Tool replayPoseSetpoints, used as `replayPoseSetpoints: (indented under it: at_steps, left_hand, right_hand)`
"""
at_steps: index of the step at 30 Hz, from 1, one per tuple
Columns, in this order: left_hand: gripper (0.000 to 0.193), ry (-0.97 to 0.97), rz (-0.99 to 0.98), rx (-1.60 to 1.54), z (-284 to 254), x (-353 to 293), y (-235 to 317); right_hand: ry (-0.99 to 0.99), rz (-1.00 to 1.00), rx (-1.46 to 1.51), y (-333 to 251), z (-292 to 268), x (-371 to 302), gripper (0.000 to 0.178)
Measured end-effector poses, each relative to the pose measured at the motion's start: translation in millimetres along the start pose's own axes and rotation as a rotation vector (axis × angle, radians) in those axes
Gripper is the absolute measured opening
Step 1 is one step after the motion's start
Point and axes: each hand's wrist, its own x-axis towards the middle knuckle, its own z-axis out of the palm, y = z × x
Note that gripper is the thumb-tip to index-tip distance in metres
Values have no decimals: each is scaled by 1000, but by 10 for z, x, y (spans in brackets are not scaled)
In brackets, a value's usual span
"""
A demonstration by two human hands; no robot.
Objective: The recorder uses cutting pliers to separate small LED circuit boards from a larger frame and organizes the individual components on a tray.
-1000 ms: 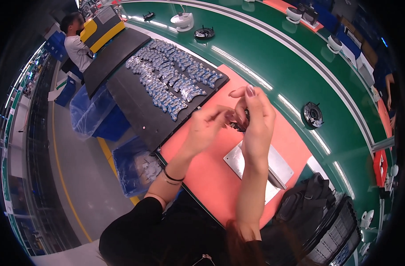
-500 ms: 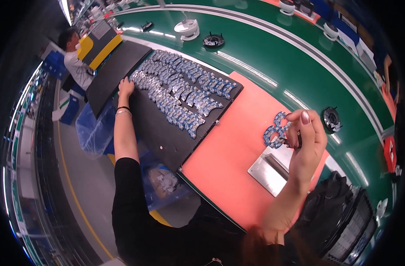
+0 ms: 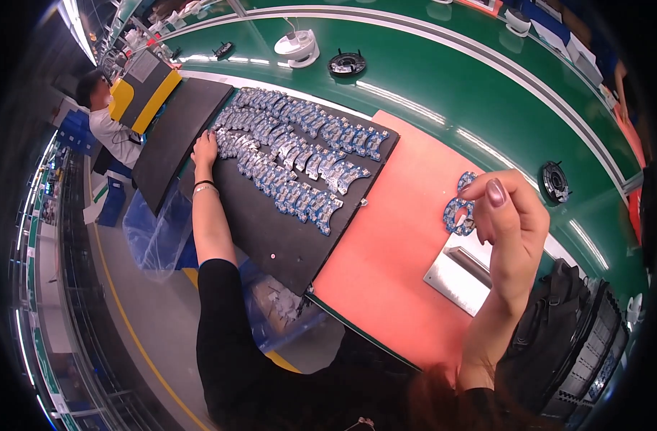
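Note:
My right hand (image 3: pixel 514 226) is raised over the salmon mat, its thumb and fingers closed on a blue circuit board panel (image 3: pixel 455 216) of joined ring shapes. Part of the panel is hidden behind the fingers. At the far left, my left hand (image 3: pixel 205 149) reaches to the end of the nearest row of blue arc-shaped circuit boards (image 3: pixel 289 188). Its fingers are bent in against that row's end, and what lies between them is too small to tell. Several such rows lie closely nested on a black foam sheet (image 3: pixel 260 233).
Below my right hand, a metal plate with a raised bar (image 3: pixel 461 276) rests on the salmon mat (image 3: pixel 371 287). Beyond runs a green conveyor (image 3: pixel 414 79) carrying black round parts (image 3: pixel 347 65) and a white housing (image 3: pixel 297 49). A black bag (image 3: pixel 551 309) stands at right; another person (image 3: pixel 105 122) sits far left.
The whole view has shifted slightly, moving the boards and mat within it. My right hand still grips the panel, and my left hand stays at the row's end.

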Motion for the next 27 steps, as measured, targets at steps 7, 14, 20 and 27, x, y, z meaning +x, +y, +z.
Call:
replayPoseSetpoints:
  at_steps: [7, 14, 20, 27]
  left_hand:
    - [56, 64, 141, -153, 59, 189, -392]
    - [59, -140, 148, -80, 218, 13, 94]
    - [64, -94, 186, 52, 268, 310, -338]
    - [67, 266, 113, 76, 187, 206, -7]
  right_hand:
    - [-23, 19, 53, 100, 58, -12, 23]
    - [37, 45, 39, 152, -103, -105, 24]
    - [61, 22, 85, 107, -173, -123, 24]
    - [209, -20, 187, 58, -438, -184, 26]
